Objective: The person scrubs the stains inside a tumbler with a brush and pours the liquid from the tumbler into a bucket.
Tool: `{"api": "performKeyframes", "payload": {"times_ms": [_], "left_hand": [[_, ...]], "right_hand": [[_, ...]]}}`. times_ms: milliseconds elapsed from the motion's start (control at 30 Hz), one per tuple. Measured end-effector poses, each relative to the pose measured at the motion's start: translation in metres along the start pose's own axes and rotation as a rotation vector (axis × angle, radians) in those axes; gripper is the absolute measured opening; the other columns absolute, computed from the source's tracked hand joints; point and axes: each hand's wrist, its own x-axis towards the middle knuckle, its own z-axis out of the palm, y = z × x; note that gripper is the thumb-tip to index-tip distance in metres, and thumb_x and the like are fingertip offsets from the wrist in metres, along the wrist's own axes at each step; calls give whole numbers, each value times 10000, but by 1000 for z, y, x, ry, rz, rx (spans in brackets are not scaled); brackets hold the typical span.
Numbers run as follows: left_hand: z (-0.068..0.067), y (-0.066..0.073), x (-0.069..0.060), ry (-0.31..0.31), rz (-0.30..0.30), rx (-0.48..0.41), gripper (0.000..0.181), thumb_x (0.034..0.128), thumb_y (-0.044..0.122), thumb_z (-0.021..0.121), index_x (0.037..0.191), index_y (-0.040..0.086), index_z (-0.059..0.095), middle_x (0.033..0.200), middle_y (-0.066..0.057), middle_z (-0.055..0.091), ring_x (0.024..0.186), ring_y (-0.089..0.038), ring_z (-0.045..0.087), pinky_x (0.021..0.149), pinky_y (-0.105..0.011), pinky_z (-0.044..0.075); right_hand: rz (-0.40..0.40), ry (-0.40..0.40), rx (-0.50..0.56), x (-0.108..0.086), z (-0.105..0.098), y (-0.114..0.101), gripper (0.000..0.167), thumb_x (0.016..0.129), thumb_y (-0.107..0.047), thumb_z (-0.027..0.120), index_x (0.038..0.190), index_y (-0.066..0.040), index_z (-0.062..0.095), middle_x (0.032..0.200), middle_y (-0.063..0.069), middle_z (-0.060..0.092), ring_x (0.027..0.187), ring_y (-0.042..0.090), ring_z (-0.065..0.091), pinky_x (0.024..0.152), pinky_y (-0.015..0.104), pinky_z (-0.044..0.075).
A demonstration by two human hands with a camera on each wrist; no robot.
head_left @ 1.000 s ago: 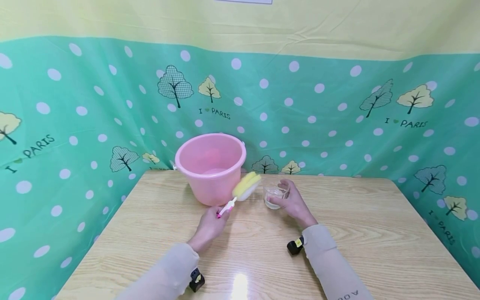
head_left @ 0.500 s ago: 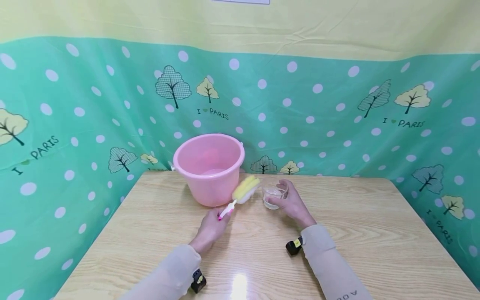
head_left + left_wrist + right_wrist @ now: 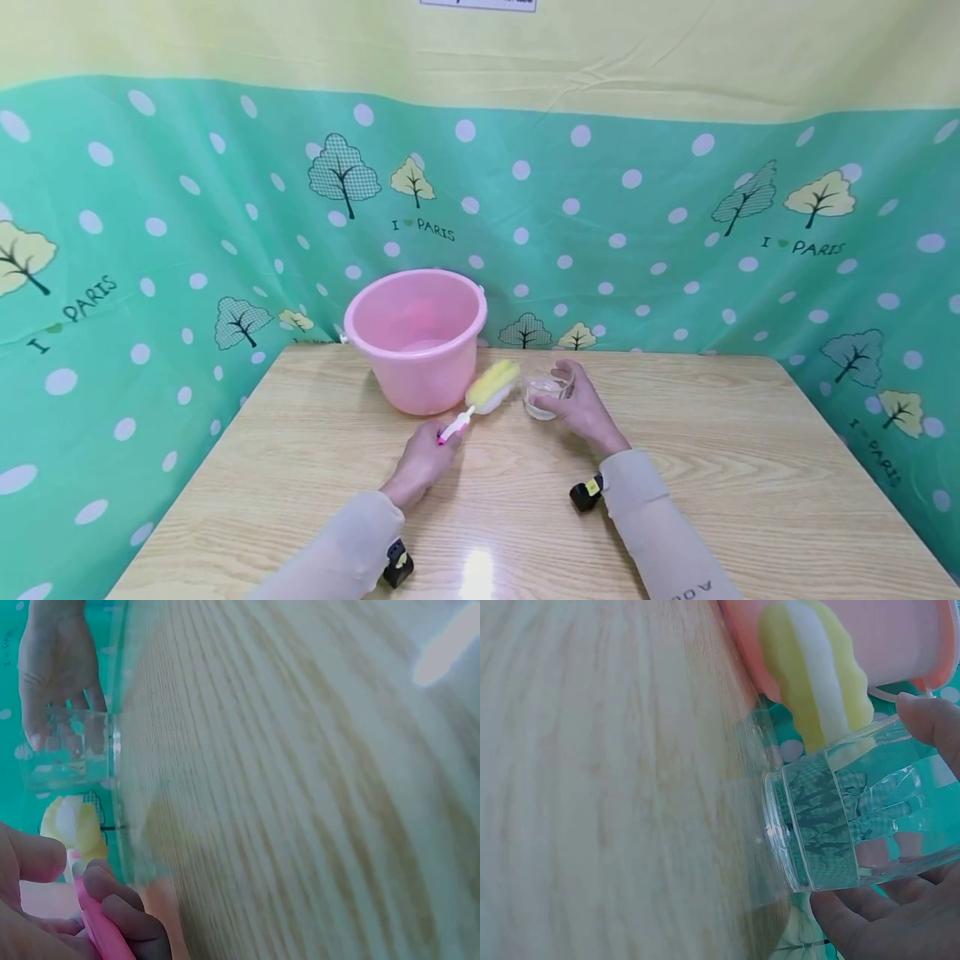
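My left hand grips the pink and white handle of a sponge brush. Its yellow and white sponge head points away to the right, just left of a clear glass cup. My right hand holds that cup upright, thumb on one side and fingers on the other. In the right wrist view the cup's base is close to the table; whether it touches cannot be told. The sponge head shows behind the cup's wall there, outside the cup. The left wrist view shows fingers curled round the pink handle.
A pink bucket stands at the back left of the wooden table, close behind the sponge head. A green dotted cloth with printed trees hangs along the back and sides.
The sponge head has dipped a little and turned slightly, showing less of its white part in the head view. My left hand has shifted slightly nearer. The right hand still holds the cup.
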Motion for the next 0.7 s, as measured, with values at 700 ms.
{"api": "performKeyframes", "payload": {"times_ms": [700], "left_hand": [[4, 3, -1, -35, -14, 95, 193, 936, 222, 583, 898, 33, 569, 719, -43, 487, 624, -182, 457, 542, -295, 373]], "right_hand": [[23, 8, -5, 1, 1, 0, 928, 724, -295, 825, 1450, -120, 276, 1448, 92, 381, 1348, 334, 308, 1116, 485, 238]]}}
